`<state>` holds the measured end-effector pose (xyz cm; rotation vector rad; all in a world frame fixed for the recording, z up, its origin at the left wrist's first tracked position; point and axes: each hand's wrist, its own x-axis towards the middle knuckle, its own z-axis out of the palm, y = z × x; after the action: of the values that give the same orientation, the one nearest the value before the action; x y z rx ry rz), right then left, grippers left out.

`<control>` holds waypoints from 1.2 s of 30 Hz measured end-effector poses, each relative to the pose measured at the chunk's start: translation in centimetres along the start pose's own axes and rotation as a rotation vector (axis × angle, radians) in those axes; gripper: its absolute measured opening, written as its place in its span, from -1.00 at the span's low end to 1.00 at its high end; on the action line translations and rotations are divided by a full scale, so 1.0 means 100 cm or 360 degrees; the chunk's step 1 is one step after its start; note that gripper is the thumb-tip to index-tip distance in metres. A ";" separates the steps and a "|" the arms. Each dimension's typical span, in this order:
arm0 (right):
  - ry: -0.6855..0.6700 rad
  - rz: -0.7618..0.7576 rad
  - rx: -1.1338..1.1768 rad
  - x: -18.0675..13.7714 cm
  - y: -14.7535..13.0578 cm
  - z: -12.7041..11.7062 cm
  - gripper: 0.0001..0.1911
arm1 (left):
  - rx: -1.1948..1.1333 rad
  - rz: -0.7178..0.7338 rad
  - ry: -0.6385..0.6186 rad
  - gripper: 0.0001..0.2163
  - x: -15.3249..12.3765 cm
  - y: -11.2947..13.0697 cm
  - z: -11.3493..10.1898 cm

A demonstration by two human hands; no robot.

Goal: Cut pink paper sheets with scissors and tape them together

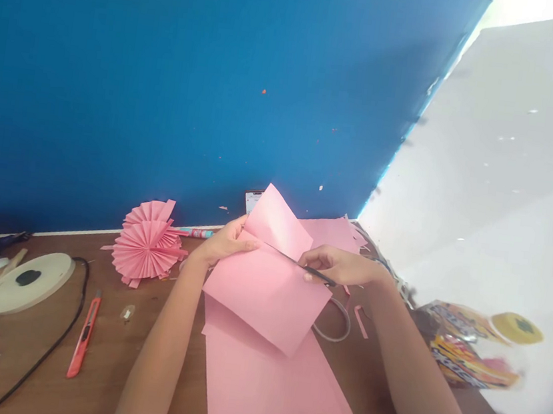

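Note:
My left hand (228,243) grips the left edge of a pink paper sheet (267,286), thumb on top. In my right hand (340,266) is a pair of dark-handled scissors (319,276), its blades lying along a line across the sheet. Beyond that line the paper's far part (279,221) tilts upward. Below the held sheet, a stack of pink paper (258,393) lies on the brown table. How far the cut runs under my right fingers is hidden.
Folded pink paper fans (147,251) lie to the left, near a red box cutter (84,334) and a white disc (30,281) with a black cable (50,347). A phone (253,199) leans against the blue wall. At right stands a jar with a yellow lid (517,328).

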<state>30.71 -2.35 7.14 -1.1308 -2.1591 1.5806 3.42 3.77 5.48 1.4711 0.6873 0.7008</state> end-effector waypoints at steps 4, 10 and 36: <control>0.0064 0.0024 0.0042 0.007 0.004 0.004 -0.57 | 0.0111 0.0009 0.0027 -0.29 0.001 -0.001 0.000; 0.0156 0.0095 0.0088 0.010 0.003 0.009 -0.57 | 0.0156 0.0053 0.0015 -0.31 0.003 0.000 -0.002; 0.0166 0.0128 0.0250 0.016 -0.006 0.015 -0.52 | 0.0385 0.0043 0.0054 -0.38 -0.001 0.008 -0.006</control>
<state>28.44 -2.37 6.73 -1.2344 -1.9095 1.6531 2.90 4.01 6.32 1.6952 0.8007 0.6824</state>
